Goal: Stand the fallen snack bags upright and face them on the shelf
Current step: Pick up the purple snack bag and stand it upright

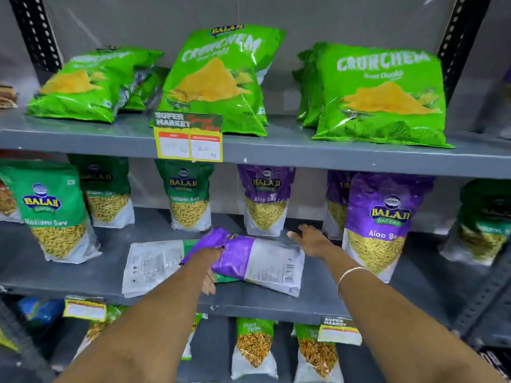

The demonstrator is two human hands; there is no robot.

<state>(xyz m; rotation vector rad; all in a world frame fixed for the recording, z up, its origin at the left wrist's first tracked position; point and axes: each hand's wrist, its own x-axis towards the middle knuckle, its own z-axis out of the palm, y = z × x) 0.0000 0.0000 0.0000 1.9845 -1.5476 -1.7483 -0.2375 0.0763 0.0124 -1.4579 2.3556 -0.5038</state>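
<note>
A purple Aloo Sev bag (257, 261) lies on its face on the middle shelf (83, 280), back side up. It rests partly on a fallen green bag (152, 266), also back side up. My left hand (211, 268) grips the purple bag at its left end, fingers curled under the edge. My right hand (309, 240) hovers open just past the bag's far right corner, palm down, apart from it. Upright purple Aloo Sev bags stand behind (265, 200) and to the right (381, 222).
Upright green Ratlami Sev bags (52, 211) line the left of the middle shelf. Green Crunchem bags (215, 81) fill the top shelf above a price tag (189, 139). Chana bags (254, 346) stand on the bottom shelf. Perforated uprights (459, 40) frame the sides.
</note>
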